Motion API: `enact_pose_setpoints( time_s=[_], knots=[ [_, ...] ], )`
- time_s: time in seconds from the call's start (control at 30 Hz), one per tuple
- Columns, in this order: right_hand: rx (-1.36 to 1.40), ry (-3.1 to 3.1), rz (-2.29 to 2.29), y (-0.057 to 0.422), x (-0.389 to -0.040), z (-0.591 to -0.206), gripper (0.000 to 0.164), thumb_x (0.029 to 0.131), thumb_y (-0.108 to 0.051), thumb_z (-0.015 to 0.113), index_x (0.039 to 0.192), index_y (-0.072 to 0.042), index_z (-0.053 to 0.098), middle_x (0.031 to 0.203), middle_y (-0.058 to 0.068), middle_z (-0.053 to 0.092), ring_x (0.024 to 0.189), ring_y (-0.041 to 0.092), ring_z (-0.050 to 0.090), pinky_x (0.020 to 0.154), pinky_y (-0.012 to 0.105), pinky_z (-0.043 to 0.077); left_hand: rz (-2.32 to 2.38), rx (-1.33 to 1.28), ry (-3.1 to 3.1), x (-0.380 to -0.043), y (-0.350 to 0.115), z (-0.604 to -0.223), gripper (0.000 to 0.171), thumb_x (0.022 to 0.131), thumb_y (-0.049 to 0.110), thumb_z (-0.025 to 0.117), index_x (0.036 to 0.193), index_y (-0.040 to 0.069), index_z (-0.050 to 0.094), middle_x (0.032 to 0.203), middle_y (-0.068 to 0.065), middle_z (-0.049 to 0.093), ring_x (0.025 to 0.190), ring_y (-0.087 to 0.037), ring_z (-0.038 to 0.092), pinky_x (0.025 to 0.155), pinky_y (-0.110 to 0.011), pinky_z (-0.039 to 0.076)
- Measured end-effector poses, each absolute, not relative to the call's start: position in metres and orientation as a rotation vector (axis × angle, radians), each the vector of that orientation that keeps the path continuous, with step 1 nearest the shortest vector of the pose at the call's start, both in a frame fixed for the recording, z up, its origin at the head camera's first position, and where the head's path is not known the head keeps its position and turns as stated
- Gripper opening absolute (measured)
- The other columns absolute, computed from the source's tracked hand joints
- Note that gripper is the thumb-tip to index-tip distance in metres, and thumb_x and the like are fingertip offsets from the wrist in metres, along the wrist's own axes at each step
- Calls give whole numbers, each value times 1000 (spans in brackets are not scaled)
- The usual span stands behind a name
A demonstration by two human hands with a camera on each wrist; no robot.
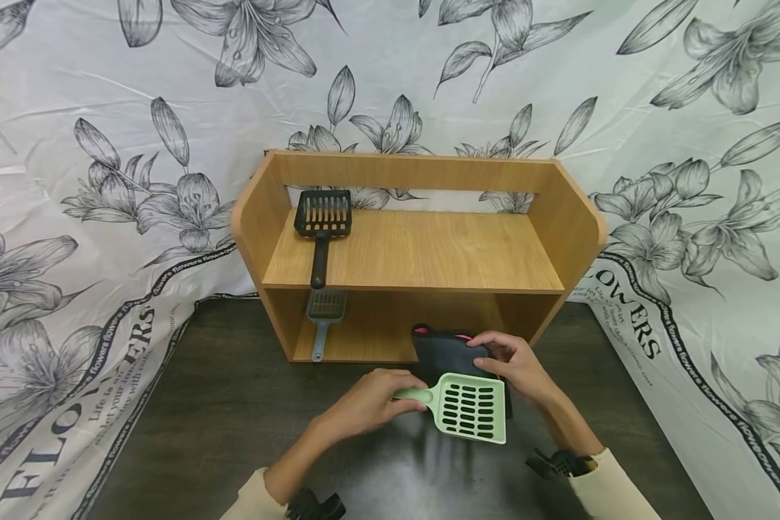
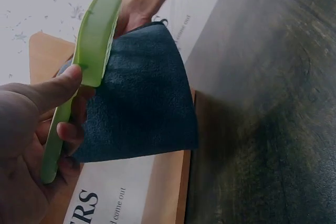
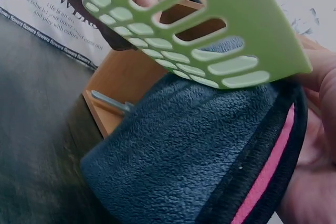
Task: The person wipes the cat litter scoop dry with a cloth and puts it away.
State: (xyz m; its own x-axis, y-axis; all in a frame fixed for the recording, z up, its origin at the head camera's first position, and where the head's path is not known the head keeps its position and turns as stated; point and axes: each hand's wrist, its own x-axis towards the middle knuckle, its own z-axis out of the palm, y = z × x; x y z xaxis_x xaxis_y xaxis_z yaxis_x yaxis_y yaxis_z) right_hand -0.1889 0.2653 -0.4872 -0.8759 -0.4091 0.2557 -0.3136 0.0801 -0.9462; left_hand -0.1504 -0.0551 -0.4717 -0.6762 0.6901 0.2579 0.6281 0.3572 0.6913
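My left hand point(image 1: 380, 401) grips the handle of a light green slotted litter scoop point(image 1: 473, 406), thumb on top and fingers curled underneath. The scoop's slotted head points right, in front of a dark blue-grey folded cloth point(image 1: 451, 352). My right hand point(image 1: 510, 361) pinches that cloth by its upper right edge, and it hangs down above the table. A pink strip shows along the cloth's dark border in the right wrist view. From the left wrist, the scoop point(image 2: 97, 35) appears side-on, overlapping the cloth point(image 2: 142, 98).
A two-level wooden shelf point(image 1: 422, 253) stands behind the hands. On its upper level lies a black slotted scoop point(image 1: 323, 224), handle over the front edge. A grey scoop point(image 1: 325, 314) lies on the lower level at left. Dark table point(image 1: 201, 426) extends around; floral sheeting point(image 1: 390, 123) hangs behind.
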Motion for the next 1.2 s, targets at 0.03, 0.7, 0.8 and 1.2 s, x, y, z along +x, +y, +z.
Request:
enact_pose_setpoints(
  time_s=[0.03,0.7,0.8,1.2],
  knots=[
    [-765,2173,-1971,265,-189,-488,28,96,8,69,122,-2,73,119,-5,72,97,8,58,81,25,47,1235,1235,2507,-151,-55,-471,21,99,27,74,116,16,78,102,9,74,84,3,59,77,-20,51],
    [-933,2074,-1924,302,-170,-478,35,95,16,63,123,-3,72,123,-1,68,109,9,58,93,24,47,1295,1160,2403,-157,-76,-476,20,98,23,76,116,13,79,105,6,76,84,3,61,75,-21,53],
    [-926,2064,-1938,308,-171,-477,34,94,18,62,122,1,71,124,-1,69,112,11,60,94,25,48,1286,1136,2435,-157,-80,-476,20,98,21,77,115,13,79,103,7,75,83,2,60,75,-22,52],
    [-793,1962,-2127,303,-184,-483,38,97,17,59,126,-4,71,122,-1,69,105,11,66,82,28,59,1328,1176,2350,-157,-74,-473,22,99,23,75,118,13,79,106,4,76,80,3,58,71,-20,52]
  ],
)
